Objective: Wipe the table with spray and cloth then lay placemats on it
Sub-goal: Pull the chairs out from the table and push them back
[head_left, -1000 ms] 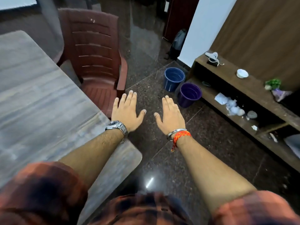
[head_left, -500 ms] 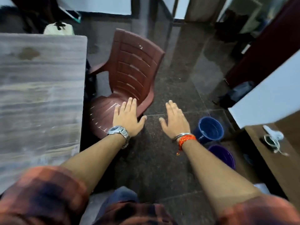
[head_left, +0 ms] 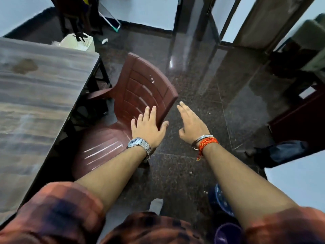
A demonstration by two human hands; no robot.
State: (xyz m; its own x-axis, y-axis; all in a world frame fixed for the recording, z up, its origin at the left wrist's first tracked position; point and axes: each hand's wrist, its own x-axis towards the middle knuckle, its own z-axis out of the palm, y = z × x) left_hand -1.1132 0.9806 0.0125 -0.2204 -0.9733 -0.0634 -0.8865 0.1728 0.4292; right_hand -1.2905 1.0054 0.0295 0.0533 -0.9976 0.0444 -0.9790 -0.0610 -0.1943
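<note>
The left hand [head_left: 149, 128] and right hand [head_left: 192, 125] are spread flat, holding nothing; the left is over the slatted brown plastic chair [head_left: 140, 92], perhaps touching its back; the rectangular table [head_left: 35, 103], grey streaked wood grain, stands left of the chair.

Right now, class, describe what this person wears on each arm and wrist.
Both arms have rolled-up orange-and-dark checked shirt sleeves. By the left hand sits a silver metal-link wristwatch; by the right hand, a thin silver metal bangle and a knotted orange-red thread band.

Chair [head_left: 140, 95] beside table [head_left: 40, 95] edge
</note>
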